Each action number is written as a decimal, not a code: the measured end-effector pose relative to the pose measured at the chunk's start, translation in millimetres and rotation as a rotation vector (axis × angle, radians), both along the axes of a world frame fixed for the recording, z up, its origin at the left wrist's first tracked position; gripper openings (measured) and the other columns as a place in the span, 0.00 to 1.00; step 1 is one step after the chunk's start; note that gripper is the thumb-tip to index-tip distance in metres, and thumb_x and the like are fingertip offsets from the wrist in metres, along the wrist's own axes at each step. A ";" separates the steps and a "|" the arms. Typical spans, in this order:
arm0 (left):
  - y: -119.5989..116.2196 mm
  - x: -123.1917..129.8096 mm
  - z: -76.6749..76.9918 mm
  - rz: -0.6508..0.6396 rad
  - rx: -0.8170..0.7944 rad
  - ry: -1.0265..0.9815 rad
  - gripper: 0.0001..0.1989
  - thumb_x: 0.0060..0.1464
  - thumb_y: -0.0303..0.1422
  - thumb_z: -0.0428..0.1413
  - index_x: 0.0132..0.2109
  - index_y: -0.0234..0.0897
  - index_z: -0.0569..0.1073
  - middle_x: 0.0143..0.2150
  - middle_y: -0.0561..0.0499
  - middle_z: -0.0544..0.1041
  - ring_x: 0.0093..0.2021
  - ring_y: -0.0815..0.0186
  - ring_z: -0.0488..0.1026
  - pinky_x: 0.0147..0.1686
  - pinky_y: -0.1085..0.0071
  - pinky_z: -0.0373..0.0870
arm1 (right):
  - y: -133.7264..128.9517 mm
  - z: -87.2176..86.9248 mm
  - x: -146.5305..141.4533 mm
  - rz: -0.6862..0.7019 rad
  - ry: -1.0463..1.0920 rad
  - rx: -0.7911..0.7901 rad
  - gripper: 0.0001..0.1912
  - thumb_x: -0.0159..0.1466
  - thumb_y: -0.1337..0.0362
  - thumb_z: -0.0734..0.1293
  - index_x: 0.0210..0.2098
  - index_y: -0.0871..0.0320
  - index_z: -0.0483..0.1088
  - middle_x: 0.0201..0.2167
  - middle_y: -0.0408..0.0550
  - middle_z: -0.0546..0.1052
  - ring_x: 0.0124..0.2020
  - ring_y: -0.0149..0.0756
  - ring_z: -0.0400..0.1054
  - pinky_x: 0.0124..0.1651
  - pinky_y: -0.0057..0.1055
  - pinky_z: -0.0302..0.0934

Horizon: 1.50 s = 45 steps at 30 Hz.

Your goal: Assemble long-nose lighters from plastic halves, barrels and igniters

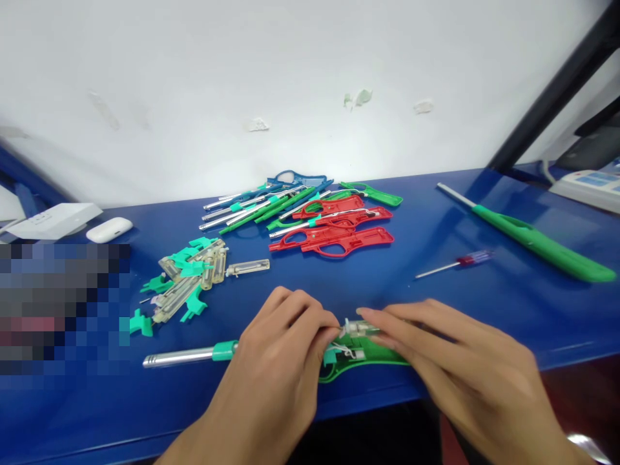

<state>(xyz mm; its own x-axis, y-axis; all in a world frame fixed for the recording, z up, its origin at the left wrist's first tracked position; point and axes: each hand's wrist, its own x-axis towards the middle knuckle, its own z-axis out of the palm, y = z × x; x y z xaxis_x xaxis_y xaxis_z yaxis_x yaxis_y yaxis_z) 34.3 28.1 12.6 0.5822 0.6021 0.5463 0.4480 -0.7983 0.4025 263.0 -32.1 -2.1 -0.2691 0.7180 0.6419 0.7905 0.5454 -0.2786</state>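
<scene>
My right hand (pixel 469 355) pinches a clear lighter fuel tank (pixel 359 328) between thumb and fingers, its white valve end pointing left. At that end my left hand (pixel 281 352) is closed in a pinch; whatever thin piece lies between its fingertips is too small to make out. Beneath both hands lies an open green lighter shell (pixel 380 352) with white wires (pixel 345 350) and a teal trigger piece inside. Its silver barrel (pixel 181 357) with a teal collar sticks out to the left. The left hand covers the shell's middle, and the right covers its far end.
Several clear tanks and teal triggers (pixel 194 307) are heaped at left. Behind lie opened blue and green lighters (pixel 271 203) and red shells (pixel 358 242). To the right are a screwdriver (pixel 469 259) and a whole green lighter (pixel 547 242). A white earbud case (pixel 110 229) sits far left.
</scene>
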 end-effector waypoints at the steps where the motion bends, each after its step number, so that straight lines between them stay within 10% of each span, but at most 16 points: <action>1: 0.1 0.1 -0.2 0.001 0.002 0.000 0.10 0.71 0.19 0.52 0.42 0.36 0.74 0.39 0.53 0.77 0.39 0.64 0.70 0.42 0.65 0.67 | 0.1 0.1 0.2 -0.005 -0.005 0.002 0.16 0.76 0.72 0.65 0.58 0.53 0.78 0.45 0.44 0.82 0.42 0.26 0.77 0.48 0.24 0.69; 45: -2.7 1.2 4.7 0.030 -0.064 -0.038 0.10 0.69 0.19 0.55 0.41 0.37 0.76 0.37 0.55 0.78 0.38 0.66 0.71 0.40 0.69 0.69 | 0.5 5.3 -2.5 -0.023 -0.014 -0.022 0.17 0.75 0.74 0.63 0.54 0.51 0.79 0.43 0.43 0.83 0.40 0.28 0.79 0.42 0.24 0.72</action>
<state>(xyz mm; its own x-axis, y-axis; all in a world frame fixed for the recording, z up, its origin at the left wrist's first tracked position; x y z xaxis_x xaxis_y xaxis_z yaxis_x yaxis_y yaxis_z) 35.5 25.4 17.3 0.5428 0.6533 0.5278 0.4547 -0.7570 0.4693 260.5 -31.6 3.2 -0.2613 0.7379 0.6222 0.8068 0.5209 -0.2789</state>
